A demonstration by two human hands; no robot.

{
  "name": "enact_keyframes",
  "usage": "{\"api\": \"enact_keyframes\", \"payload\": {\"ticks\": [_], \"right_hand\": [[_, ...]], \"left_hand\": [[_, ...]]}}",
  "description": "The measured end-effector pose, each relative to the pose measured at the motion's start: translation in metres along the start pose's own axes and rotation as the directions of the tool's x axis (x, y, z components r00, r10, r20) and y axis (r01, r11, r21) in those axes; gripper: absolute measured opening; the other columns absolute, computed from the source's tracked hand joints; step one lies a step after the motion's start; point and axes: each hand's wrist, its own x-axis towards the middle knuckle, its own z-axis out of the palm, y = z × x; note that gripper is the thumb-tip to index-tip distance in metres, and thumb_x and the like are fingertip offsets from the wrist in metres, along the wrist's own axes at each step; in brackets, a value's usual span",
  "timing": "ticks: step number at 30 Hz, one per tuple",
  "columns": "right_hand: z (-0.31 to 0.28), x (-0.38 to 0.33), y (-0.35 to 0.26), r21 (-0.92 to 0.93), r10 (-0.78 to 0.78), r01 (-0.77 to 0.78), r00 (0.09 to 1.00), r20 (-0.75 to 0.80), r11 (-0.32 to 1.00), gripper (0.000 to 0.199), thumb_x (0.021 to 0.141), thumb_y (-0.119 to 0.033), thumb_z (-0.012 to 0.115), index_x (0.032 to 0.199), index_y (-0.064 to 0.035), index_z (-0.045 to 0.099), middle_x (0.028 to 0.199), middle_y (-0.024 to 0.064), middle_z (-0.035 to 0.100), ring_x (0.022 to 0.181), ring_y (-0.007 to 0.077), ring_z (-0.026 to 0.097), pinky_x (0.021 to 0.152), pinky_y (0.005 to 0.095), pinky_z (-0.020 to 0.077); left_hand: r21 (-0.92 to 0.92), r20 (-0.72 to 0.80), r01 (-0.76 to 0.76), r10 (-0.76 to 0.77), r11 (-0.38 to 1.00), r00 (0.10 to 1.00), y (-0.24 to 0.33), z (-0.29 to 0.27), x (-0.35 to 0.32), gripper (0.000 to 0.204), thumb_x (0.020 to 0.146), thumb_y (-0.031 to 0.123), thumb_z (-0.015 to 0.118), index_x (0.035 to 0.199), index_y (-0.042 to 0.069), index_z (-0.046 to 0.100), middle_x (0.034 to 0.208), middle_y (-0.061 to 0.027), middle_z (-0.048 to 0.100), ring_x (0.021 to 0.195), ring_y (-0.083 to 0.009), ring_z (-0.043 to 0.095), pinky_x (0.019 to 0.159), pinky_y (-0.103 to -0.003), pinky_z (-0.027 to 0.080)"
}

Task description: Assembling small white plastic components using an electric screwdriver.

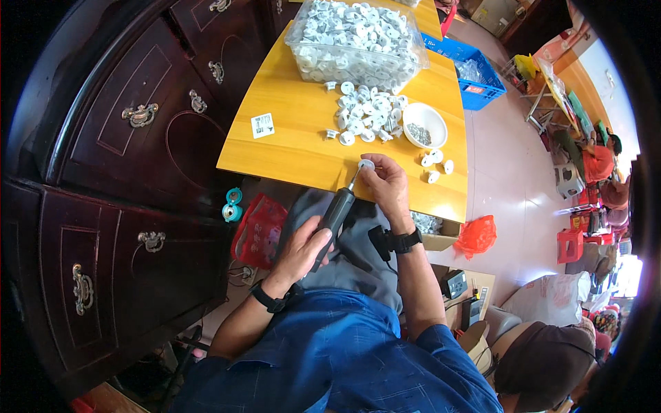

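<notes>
1. The left hand [301, 251] is gripping a black screwdriver [333, 225] in its fingers, the bit pointing at a white part [368, 164] by the desk's [296, 155] near edge.
2. The right hand's [387, 184] fingers are pinching that part.
3. Beyond, loose white pieces [365, 115] are lying left of a bowl [439, 126].
4. A heaped clear bin [344, 74] is taking up the far side.

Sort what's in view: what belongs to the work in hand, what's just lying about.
Likely work things:
- black screwdriver, left hand
- white part, right hand
- loose white parts
- clear bin
- white bowl of metal bits

Likely strays:
- red bag
- orange bag
- teal container
</notes>
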Motion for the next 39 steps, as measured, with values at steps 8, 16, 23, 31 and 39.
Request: {"api": "enact_keyframes", "payload": {"ticks": [8,16,23,31,39], "right_hand": [[0.003,0.001,0.004,-0.035,0.052,-0.051,0.999,0.016,0.998,0.024,0.089,-0.004,0.065,0.112,-0.0018,0.067,0.087,-0.0018,0.068,0.074,0.0031,0.061,0.065,0.0171,0.0474],[0.001,0.0,0.003,-0.056,0.006,-0.006,1.0,0.003,0.998,0.024,0.089,-0.004,0.066,0.112,-0.0021,0.068,0.086,-0.0011,0.068,0.074,0.0023,0.06,0.064,0.0164,0.0465],[0.001,0.001,0.009,-0.076,-0.048,0.046,0.999,-0.018,0.996,0.023,0.089,-0.003,0.066,0.112,-0.002,0.068,0.083,-0.0021,0.067,0.07,0.0016,0.058,0.061,0.0164,0.0448],[0.0,0.0,0.012,-0.114,-0.072,0.071,0.997,-0.001,0.991,0.023,0.089,-0.003,0.066,0.112,-0.0038,0.068,0.079,-0.0038,0.065,0.065,0.0008,0.053,0.057,0.0167,0.0414],[0.001,-0.001,0.007,-0.091,-0.07,0.069,0.997,-0.012,0.994,0.022,0.085,-0.004,0.07,0.106,-0.0065,0.073,0.09,-0.0003,0.064,0.07,0.0047,0.056,0.065,0.0203,0.0484]], "left_hand": [[0.027,-0.012,-0.028,0.028,0.999,1.0,0.0,-0.002,0.002,0.025,0.099,0.028,0.05,0.108,0.007,0.058,0.077,-0.0002,0.057,0.06,-0.0076,0.055,0.054,-0.023,0.045],[0.029,-0.007,-0.015,0.015,0.999,1.0,0.002,0.0,0.004,0.025,0.099,0.029,0.05,0.108,0.007,0.058,0.077,0.0,0.058,0.06,-0.0071,0.056,0.054,-0.022,0.045],[0.04,0.0,-0.029,0.029,0.999,1.0,-0.003,-0.001,0.006,0.025,0.099,0.029,0.05,0.108,0.007,0.057,0.077,-0.001,0.058,0.06,-0.0079,0.056,0.053,-0.023,0.046],[0.005,0.002,-0.003,0.003,1.0,1.0,-0.006,-0.004,0.005,0.025,0.099,0.028,0.049,0.109,0.006,0.056,0.078,-0.0016,0.058,0.06,-0.0083,0.056,0.054,-0.023,0.046],[0.01,0.007,-0.001,0.0,1.0,1.0,-0.001,-0.003,0.003,0.026,0.1,0.029,0.049,0.109,0.007,0.057,0.079,-0.0013,0.058,0.06,-0.0079,0.057,0.052,-0.022,0.045]]}}
